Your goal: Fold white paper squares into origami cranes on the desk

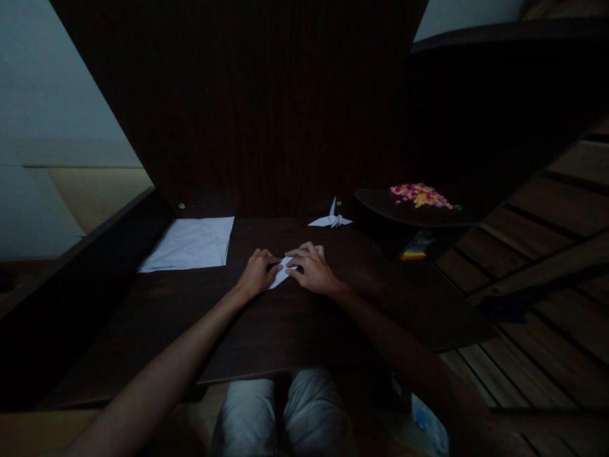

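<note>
A small folded piece of white paper (280, 276) lies on the dark wooden desk (285, 336) between my two hands. My left hand (260, 271) pinches its left edge, thumb and forefinger pressed to it. From the right, my right hand (311, 266) has its thumb and fingers closed on the paper's other side and covers part of it. Beyond my right hand, near the back panel, stands a finished white paper crane (332, 219) with spread wings. To the left lies a stack of creased white paper sheets (190, 242).
On a raised rounded shelf (375, 202) at the right sits a heap of small pink, red and yellow pieces (421, 195). A low side board (95, 254) bounds the desk at left, and a tall dark panel (266, 114) rises behind. Wooden slats (561, 304) show at right.
</note>
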The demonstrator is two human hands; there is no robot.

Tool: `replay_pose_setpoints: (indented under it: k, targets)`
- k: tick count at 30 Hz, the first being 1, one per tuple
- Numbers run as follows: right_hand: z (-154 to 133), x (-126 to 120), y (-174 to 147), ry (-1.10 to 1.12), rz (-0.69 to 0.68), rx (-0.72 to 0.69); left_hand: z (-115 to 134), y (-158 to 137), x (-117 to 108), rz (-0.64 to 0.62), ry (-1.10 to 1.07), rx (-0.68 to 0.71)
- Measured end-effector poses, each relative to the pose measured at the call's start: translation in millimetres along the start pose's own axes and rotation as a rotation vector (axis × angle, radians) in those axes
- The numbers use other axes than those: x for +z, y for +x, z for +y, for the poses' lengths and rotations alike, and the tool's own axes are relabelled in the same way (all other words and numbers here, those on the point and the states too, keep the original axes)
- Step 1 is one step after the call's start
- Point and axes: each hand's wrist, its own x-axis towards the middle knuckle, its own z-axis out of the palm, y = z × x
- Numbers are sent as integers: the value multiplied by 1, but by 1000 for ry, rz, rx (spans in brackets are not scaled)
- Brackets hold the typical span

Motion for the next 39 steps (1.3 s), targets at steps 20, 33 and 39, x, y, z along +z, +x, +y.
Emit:
replay_pose_setpoints:
  k: [20,33,39]
  targets:
    - [9,9,7,191,6,-38,11,-3,-7,-69,27,-15]
    - [11,4,4,54,-28,-144,14,-10,-13,-160,246,196]
    - [16,-7,3,45,-143,-218,15,-13,-17,-185,308,322]
